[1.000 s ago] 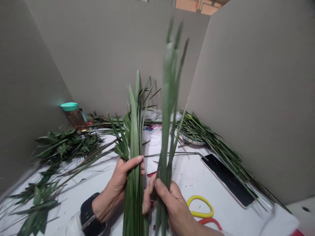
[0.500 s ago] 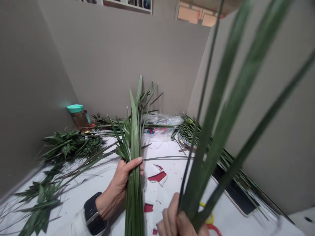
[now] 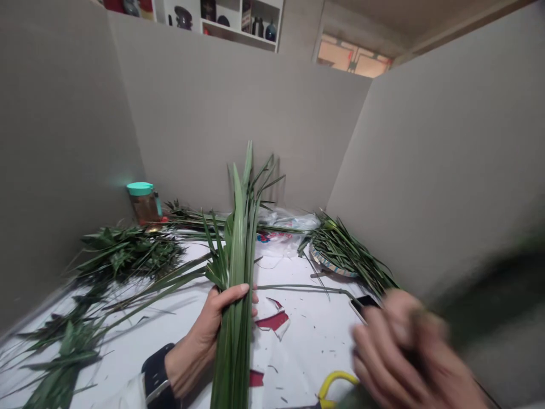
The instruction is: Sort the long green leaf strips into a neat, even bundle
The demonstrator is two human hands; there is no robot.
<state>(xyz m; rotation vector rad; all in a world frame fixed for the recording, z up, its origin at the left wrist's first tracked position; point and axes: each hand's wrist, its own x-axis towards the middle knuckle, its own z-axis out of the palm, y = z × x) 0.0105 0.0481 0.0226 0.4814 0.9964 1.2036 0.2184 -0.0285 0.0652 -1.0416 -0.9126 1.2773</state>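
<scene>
Tall grey partition boards (image 3: pixel 238 113) close in a white tabletop (image 3: pixel 306 341) on the left, far and right sides. A heap of dark green leafy sprigs (image 3: pixel 128 250) spreads over the left part of the tabletop, and a spray of thin green fronds (image 3: pixel 349 253) lies along the right board.

In the middle stands the bundle of long flat green leaf blades (image 3: pixel 238 267). Its long axis runs from the near edge up and away, almost upright, with the cut ends out of view at the bottom and the pointed tips fanning against the far board. The left hand (image 3: pixel 221 324) is wrapped around the bundle from the left at about mid-length, thumb across the front, fingers closed tight. The right hand (image 3: pixel 395 346) is well apart from the bundle, near and to the right. It is blurred, with a dark green smear trailing off to the right, so I cannot tell whether it grips anything.

A black smartphone (image 3: pixel 366 301) shows just beyond the right hand, a glass jar with a teal lid (image 3: pixel 142 201) stands in the far left corner, a yellow scissor handle (image 3: pixel 336 380) lies between the hands, and a red and white paper scrap (image 3: pixel 275 319) rests just right of the left hand.
</scene>
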